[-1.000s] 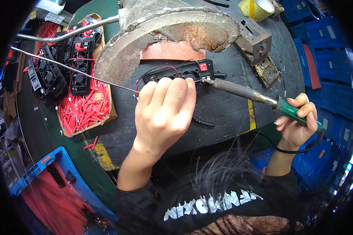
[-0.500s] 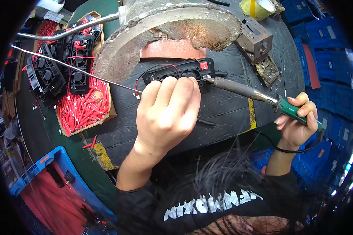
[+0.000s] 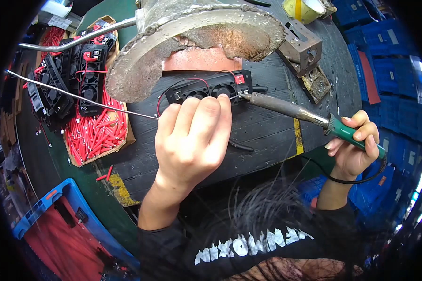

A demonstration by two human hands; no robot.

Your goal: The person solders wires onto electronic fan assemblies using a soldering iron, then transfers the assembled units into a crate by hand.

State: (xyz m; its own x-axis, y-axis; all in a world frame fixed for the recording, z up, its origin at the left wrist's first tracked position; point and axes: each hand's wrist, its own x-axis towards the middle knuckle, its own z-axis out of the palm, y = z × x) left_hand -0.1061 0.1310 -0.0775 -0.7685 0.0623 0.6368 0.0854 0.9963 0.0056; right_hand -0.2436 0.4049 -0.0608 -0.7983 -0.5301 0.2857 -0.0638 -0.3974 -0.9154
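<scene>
My left hand [image 3: 190, 133] is closed, thumb and fingers pinching a thin solder wire [image 3: 79, 93] that runs in from the left. Its short end reaches toward the soldering iron's tip. In my right hand [image 3: 354, 147] is the soldering iron [image 3: 286, 110], gripped by its green handle. The iron's tip touches or nearly touches metal contacts at the right end of a black fan module [image 3: 187, 86], beside a red part [image 3: 239, 79]. This module has small fans and red and black wires, and lies on the dark board. My left fingers hide part of its front edge.
A large crusted metal hood [image 3: 131, 75] overhangs the module. At left, a cardboard box [image 3: 131, 133] holds red tubular pieces, with several fan modules [image 3: 91, 86] piled behind. A metal stand [image 3: 302, 49] stands at right. Blue crates [image 3: 391, 70] and a blue bin [image 3: 68, 187] flank the table.
The whole view has shifted slightly left. My left hand has drawn a little left of the iron's tip, now covering the small white connector seen before. The iron stays at the contacts.
</scene>
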